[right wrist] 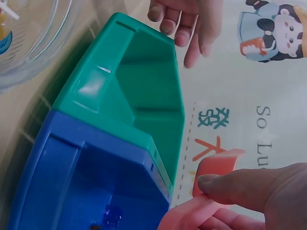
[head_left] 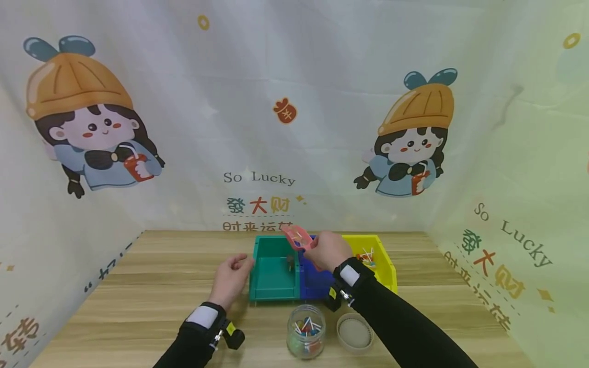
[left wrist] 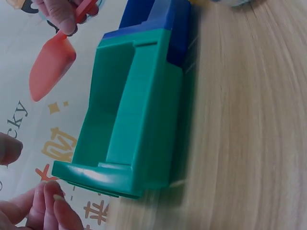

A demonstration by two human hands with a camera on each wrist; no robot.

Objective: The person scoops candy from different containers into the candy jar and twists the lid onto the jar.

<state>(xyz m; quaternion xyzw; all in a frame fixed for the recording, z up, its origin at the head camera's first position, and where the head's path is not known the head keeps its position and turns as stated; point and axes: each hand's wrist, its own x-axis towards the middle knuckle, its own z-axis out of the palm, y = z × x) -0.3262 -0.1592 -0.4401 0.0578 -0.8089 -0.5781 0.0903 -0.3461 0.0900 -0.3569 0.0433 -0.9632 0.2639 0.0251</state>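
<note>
My right hand [head_left: 327, 250] grips the handle of a pink scoop [head_left: 298, 238] over the back of the blue bin [head_left: 315, 281]. In the head view, something small and pale shows in the scoop. By the left edge of the green bin [head_left: 274, 278], my left hand [head_left: 231, 280] holds nothing, its fingers loosely bent. A small dark thing [head_left: 290, 261] shows near the green bin's right wall. In the right wrist view, a shiny purple piece [right wrist: 113, 216] lies in the blue bin. The yellow bin [head_left: 388, 266] contains several colourful-headed white sticks [head_left: 366, 256].
A clear glass jar [head_left: 306, 342] with more white sticks and coloured heads stands in front of the bins. Beside it lies a round pale lid [head_left: 355, 332]. The wooden table [head_left: 184, 266] meets a printed cloth backdrop [head_left: 331, 153] behind the bins.
</note>
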